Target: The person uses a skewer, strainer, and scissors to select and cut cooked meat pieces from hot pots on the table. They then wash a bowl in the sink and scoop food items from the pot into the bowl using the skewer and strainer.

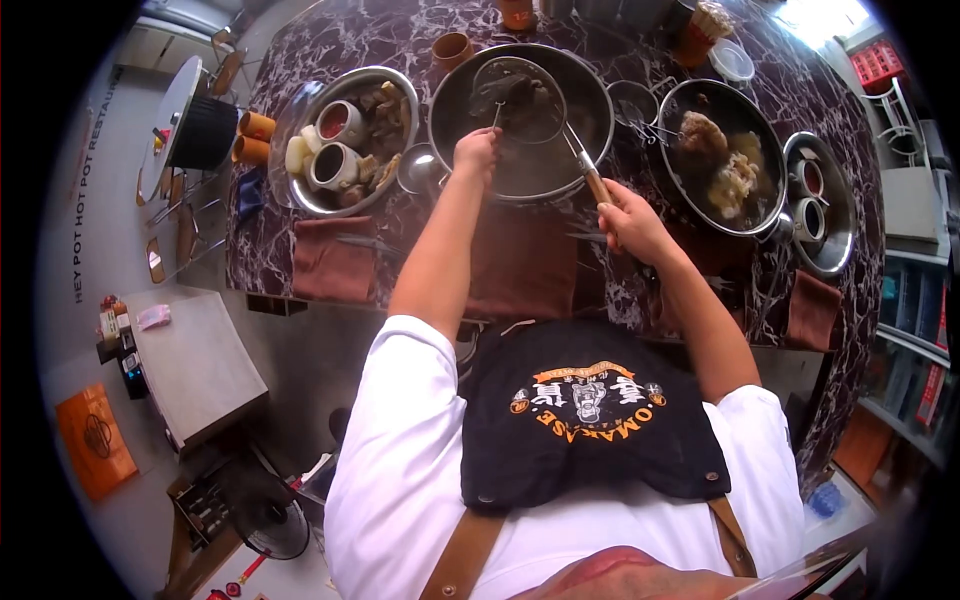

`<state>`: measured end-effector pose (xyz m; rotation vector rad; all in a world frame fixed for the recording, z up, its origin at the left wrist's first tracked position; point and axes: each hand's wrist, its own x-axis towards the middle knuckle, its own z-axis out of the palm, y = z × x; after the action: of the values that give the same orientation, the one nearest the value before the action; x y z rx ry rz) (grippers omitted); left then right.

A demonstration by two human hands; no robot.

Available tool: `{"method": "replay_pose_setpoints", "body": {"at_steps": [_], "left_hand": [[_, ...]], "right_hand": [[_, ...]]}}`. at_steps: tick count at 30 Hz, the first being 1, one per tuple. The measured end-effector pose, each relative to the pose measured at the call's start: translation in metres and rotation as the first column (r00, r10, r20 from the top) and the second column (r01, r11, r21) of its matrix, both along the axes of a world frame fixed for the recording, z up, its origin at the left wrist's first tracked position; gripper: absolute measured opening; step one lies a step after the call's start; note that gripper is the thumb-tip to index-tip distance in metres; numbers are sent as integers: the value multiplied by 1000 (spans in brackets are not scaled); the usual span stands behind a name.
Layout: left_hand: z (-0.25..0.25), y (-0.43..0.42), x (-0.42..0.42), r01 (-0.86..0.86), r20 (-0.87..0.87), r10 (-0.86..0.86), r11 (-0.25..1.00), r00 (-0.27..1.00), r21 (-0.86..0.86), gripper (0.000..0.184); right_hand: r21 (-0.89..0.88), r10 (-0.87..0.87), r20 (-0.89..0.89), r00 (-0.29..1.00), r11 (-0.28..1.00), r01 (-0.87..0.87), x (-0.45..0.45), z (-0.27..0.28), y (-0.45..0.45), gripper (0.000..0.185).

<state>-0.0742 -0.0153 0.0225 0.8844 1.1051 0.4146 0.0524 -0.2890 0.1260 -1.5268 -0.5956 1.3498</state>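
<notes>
Dark marbled table (330, 48), steel pot (597, 82) mid-table toward the far edge. Right hand (630, 218) gripping wooden handle of strainer (538, 127); strainer is over the pot, dark food (515, 88) in it. Left hand (477, 157) closed on thin metal utensil (499, 113), tip at the strainer; contact unclear. Near left edge: oval tray (409, 95), two bowls plus food. Right half: round basin (766, 125) with pale lumps; second oval tray (840, 243) at right edge. Brown napkins (333, 260) along near edge. Room: white wall with hot pot restaurant lettering on left, round table (178, 80), grey side table (195, 365), black fan (268, 515); right, red crate (878, 64), shelving.
</notes>
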Motion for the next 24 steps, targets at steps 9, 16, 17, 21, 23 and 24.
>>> {"method": "replay_pose_setpoints", "body": {"at_steps": [9, 16, 17, 21, 23, 24], "left_hand": [[4, -40, -27, -55, 320, 61, 998, 945, -28, 16], [-5, -39, -32, -158, 413, 146, 987, 899, -6, 17], [-5, -40, -32, -174, 419, 167, 985, 893, -22, 18], [-14, -36, -43, -139, 444, 123, 990, 888, 3, 19], [-1, -40, -47, -169, 392, 157, 986, 907, -4, 19], [-1, -42, -49, -171, 386, 157, 985, 909, 3, 19]], "right_hand": [[-85, -129, -358, 925, 991, 105, 63, -21, 8, 30], [-41, -318, -403, 858, 943, 330, 91, -43, -53, 41], [-11, -225, -19, 974, 974, 225, 99, -67, -81, 31], [-278, 197, 818, 540, 958, 72, 129, -101, -199, 15], [-449, 388, 838, 384, 890, 82, 140, -100, -232, 18], [-521, 480, 836, 267, 847, 108, 142, -100, -244, 21]]}}
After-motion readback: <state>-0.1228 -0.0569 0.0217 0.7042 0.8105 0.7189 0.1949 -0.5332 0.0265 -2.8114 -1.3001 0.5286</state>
